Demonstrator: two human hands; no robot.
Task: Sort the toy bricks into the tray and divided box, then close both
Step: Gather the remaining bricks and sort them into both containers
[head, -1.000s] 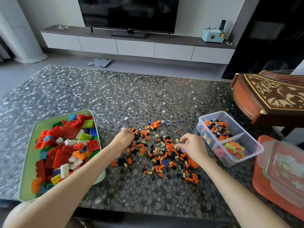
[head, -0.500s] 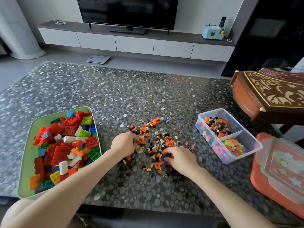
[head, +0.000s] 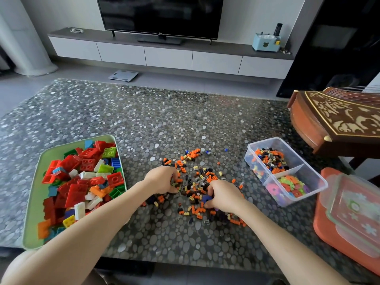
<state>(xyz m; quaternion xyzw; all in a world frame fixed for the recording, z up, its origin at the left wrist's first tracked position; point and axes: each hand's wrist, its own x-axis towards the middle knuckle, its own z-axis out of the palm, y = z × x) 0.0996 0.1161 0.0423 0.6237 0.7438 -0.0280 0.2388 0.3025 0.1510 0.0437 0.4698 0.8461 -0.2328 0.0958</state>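
Over the last second the right hand has come left and nearer, from the right edge of the pile of small bricks into its near middle. The left hand has kept its place at the pile's left side.

In the head view, the left hand's fingers are bent down into the small bricks; I cannot tell whether they hold any. The right hand's thumb and forefinger close on a dark blue piece, with the other fingers curled over the bricks.

The pile, mostly orange, black and tan, lies loose on the pebble-patterned table, between the two containers. At the left the green tray holds large bricks in red, white, green and blue. At the right the clear divided box stands open, with small bricks in its far compartment and flower-shaped pieces in its near one. Further right, at the table's edge, a clear lid rests on an orange lid.
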